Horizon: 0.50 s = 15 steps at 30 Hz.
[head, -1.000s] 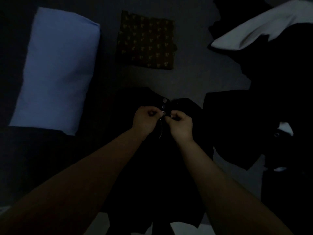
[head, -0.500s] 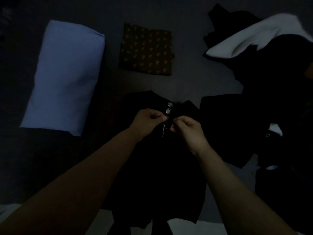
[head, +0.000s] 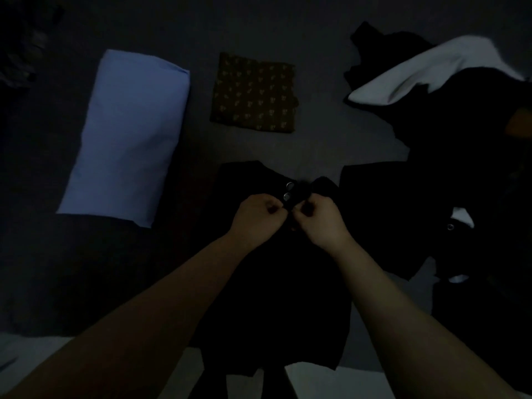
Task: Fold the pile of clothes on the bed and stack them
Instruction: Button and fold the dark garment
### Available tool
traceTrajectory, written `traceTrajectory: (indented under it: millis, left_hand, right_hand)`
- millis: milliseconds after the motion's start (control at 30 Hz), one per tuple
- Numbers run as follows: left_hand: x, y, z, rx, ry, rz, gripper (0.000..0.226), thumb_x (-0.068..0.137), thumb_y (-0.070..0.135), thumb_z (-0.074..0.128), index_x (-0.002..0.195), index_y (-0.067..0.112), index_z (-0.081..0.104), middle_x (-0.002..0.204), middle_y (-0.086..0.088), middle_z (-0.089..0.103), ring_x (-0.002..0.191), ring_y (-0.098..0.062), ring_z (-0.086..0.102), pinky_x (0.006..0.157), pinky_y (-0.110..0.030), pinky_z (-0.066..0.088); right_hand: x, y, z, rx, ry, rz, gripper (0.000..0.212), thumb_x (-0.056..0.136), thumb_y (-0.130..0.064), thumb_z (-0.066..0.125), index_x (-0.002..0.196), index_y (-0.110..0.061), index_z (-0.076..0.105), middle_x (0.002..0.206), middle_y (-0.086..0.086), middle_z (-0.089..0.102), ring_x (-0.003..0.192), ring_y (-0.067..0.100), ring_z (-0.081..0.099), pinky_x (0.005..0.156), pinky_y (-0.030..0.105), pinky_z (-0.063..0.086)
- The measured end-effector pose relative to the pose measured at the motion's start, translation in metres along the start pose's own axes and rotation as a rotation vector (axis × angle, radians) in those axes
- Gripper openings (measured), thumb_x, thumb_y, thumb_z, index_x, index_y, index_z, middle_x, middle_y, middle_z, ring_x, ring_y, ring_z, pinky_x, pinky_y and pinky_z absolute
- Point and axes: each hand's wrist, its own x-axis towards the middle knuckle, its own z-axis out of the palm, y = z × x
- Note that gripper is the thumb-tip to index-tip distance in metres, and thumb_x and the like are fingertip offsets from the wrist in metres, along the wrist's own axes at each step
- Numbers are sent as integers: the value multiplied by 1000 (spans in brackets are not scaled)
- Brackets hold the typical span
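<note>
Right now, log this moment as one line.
stage: fastening front | left hand: pinching black garment | right hand: pinching same | patterned folded cloth: set aside | pile: unfolded

left hand (head: 256, 216): fingers curled, pinching grip | right hand (head: 319, 218): same, knuckles nearly touching | forearms converge

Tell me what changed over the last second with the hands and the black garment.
Little moved. Both hands stay pinched on the black garment's front opening: left hand, right hand. They slipped slightly down the placket, uncovering two silver snaps above them. The patterned folded cloth, blue pillow and unfolded pile lie as before.
</note>
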Motion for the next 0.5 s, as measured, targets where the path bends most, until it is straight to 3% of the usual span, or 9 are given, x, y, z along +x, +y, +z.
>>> traceTrajectory:
  millis: [100, 200, 333, 400, 500]
  left_hand:
    - [-13, 7, 3, -84, 100, -115, 25, 79, 35, 69, 77, 11, 66, 68, 5, 61, 64, -6, 55, 62, -21, 37]
    - [-26, 8, 9, -34, 265, -146, 26, 85, 34, 64, 91, 9, 64, 91, -4, 67, 86, -18, 62, 70, -23, 40]
    - [-38, 6, 13, 25, 334, -94, 24, 94, 25, 53, 102, 5, 63, 99, -9, 66, 94, -21, 61, 66, -16, 30]
    - [-36, 3, 14, -27, 304, -145, 21, 93, 18, 54, 103, 2, 63, 99, -9, 66, 92, -21, 61, 67, -15, 34]
    - [-38, 4, 14, -182, 273, -195, 14, 89, 7, 57, 92, -4, 65, 86, -11, 66, 75, -12, 61, 67, -17, 43]
  right_hand:
    - [-11, -5, 8, -172, 64, -160, 14, 84, -6, 63, 86, 8, 62, 88, 12, 62, 78, 19, 58, 63, 22, 43]
    - [-24, -7, 18, -137, 124, -215, 9, 83, -5, 65, 80, 3, 63, 86, 13, 61, 75, 15, 55, 60, 8, 37]
    - [-37, -1, 25, 26, 162, -123, 5, 85, -4, 62, 83, -6, 66, 87, 9, 65, 71, 4, 57, 65, 3, 40]
    - [-43, 3, 30, 226, 157, -12, 9, 88, 0, 58, 84, -3, 65, 82, 9, 65, 68, 3, 59, 68, 8, 47]
    - [-48, -2, 30, 812, 59, 337, 10, 91, -1, 55, 90, 4, 64, 85, 15, 64, 78, 17, 61, 69, 23, 58]
